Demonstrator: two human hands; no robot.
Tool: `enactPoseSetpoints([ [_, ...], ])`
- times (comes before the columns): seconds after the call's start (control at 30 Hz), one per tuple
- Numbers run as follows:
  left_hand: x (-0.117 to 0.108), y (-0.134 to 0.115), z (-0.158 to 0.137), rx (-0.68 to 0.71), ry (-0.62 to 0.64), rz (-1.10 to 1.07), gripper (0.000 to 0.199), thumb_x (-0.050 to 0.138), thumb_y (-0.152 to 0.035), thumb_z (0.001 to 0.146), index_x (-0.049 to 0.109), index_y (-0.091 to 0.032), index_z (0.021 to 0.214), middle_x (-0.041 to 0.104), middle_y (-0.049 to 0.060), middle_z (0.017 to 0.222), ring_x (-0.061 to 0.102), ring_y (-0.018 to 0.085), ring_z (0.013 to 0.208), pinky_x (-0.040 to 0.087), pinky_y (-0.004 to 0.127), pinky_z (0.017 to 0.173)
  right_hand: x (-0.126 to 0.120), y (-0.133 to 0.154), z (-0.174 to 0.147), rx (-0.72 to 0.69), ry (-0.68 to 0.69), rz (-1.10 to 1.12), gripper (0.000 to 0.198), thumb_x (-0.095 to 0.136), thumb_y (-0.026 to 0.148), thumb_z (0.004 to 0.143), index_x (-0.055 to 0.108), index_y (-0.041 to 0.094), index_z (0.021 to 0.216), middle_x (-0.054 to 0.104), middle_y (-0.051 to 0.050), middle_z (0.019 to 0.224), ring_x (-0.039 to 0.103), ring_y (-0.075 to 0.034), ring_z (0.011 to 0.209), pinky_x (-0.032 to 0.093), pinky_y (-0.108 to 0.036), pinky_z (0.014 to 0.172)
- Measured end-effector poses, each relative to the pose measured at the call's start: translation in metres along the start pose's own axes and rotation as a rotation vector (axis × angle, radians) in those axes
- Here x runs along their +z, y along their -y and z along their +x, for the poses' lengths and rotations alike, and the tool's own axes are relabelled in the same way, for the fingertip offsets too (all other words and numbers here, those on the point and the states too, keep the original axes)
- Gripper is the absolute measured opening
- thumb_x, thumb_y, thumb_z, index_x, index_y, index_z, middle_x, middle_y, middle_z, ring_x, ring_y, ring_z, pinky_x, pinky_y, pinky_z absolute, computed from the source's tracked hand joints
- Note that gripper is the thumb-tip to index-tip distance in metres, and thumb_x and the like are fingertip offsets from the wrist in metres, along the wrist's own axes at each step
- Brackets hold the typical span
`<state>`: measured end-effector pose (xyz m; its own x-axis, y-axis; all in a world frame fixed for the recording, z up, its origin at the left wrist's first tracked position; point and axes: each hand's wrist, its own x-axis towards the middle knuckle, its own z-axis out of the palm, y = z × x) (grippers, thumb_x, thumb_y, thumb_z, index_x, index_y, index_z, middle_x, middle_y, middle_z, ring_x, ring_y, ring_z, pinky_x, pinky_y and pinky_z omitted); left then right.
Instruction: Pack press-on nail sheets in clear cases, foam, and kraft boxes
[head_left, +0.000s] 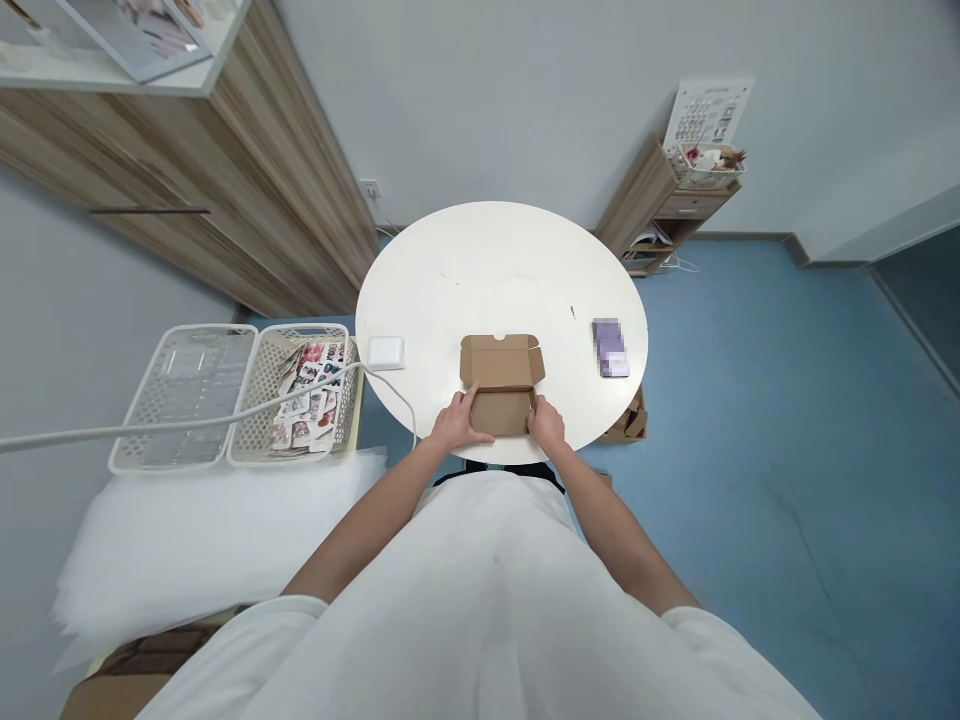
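Observation:
An open brown cardboard box (501, 412) lies near the close edge of the round white table (491, 255), its lid (501, 366) folded back away from me with the side flaps spread. My left hand (456, 420) grips the box's left wall, thumb along the inner left side and fingers at the near edge. On the opposite side, my right hand (546, 424) closes around the right wall, its fingers partly hidden. The inside of the box looks bare.
Left on the table sits a small white pad (386, 352) beside a white cable (300, 393). A blurred purple item (610, 348) lies at the right. White baskets (296, 458) with printed cards and clear plastic stand left, above white sheeting (217, 540). Cardboard (632, 418) lies below right.

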<state>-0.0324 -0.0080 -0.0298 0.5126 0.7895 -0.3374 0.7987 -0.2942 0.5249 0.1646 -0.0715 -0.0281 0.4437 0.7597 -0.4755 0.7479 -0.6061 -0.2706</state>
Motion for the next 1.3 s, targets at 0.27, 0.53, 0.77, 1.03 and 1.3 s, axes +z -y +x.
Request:
enactPoseSetpoints([
  [0.27, -0.002, -0.008, 0.004, -0.008, 0.027, -0.02, 0.118, 0.073, -0.057, 0.051, 0.005, -0.029, 0.143, 0.041, 0.011, 0.118, 0.055, 0.03, 0.099, 0.044, 0.034, 0.074, -0.002, -0.007, -0.001, 0.022, -0.008, 0.087, 0.023, 0.036, 0.03, 0.087, 0.049, 0.02, 0.104, 0.062, -0.008, 0.097, 0.059, -0.023, 0.086, 0.039, -0.029, 0.064],
  [0.53, 0.005, -0.016, 0.004, 0.024, 0.023, -0.127, 0.121, 0.072, -0.06, 0.05, 0.003, -0.027, 0.144, 0.038, 0.013, 0.122, 0.052, 0.032, 0.104, 0.044, 0.037, 0.079, -0.001, -0.027, -0.011, -0.042, -0.067, 0.295, 0.05, 0.041, 0.043, 0.084, 0.04, 0.018, 0.128, 0.055, -0.011, 0.118, 0.053, -0.023, 0.105, 0.041, -0.032, 0.082],
  [0.77, 0.028, -0.012, -0.019, -0.121, -0.16, -0.458, 0.09, 0.058, -0.05, 0.075, 0.008, -0.019, 0.144, 0.04, 0.016, 0.127, 0.055, 0.022, 0.098, 0.044, 0.038, 0.086, -0.004, -0.038, -0.016, -0.063, -0.104, 0.401, 0.062, 0.041, 0.051, 0.081, 0.038, 0.017, 0.134, 0.059, -0.01, 0.11, 0.057, -0.023, 0.095, 0.042, -0.037, 0.083],
  [1.03, 0.043, -0.022, -0.024, -0.302, -0.274, -0.772, 0.059, 0.063, -0.036, 0.073, 0.045, -0.017, 0.125, 0.051, 0.014, 0.12, 0.052, 0.023, 0.105, 0.047, 0.033, 0.077, 0.008, -0.043, -0.012, -0.115, 0.0, 0.675, 0.061, 0.044, 0.05, 0.08, 0.039, 0.019, 0.132, 0.055, -0.01, 0.114, 0.06, -0.018, 0.075, 0.05, -0.032, 0.06],
  [1.3, 0.041, -0.038, 0.007, -0.284, -0.285, -0.86, 0.063, 0.065, -0.028, 0.069, 0.043, -0.022, 0.128, 0.047, 0.011, 0.13, 0.043, 0.026, 0.12, 0.04, 0.039, 0.092, -0.005, -0.044, 0.019, -0.259, -0.007, 0.756, 0.069, 0.057, 0.043, 0.073, 0.036, 0.017, 0.133, 0.046, -0.013, 0.124, 0.052, -0.023, 0.104, 0.052, -0.036, 0.077],
])
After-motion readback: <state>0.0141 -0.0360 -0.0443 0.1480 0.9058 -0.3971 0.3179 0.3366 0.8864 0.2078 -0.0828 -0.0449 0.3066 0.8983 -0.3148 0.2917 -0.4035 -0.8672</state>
